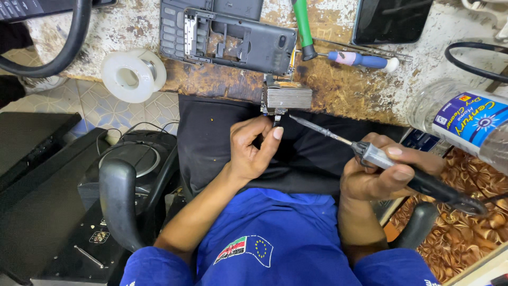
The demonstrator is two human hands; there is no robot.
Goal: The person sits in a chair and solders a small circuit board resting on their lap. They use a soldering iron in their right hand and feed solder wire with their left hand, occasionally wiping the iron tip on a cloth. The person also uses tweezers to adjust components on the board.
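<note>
The left hand [253, 151] pinches something tiny, hard to make out, just below the metal clamp [286, 98] at the bench [344, 90] edge. The right hand [383, 177] grips a soldering iron [370, 154], its tip just beside those fingers [275, 132].

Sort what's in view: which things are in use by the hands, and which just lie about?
In use: dark soldering iron in right hand; small metal part at left hand; grey metal block.

Lying about: white tape spool, grey phone frame, blue-handled screwdriver, clear plastic bottle.

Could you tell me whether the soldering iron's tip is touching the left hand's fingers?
Apart: the head view shows dark cloth between the soldering iron tip and the left hand fingers.
</note>
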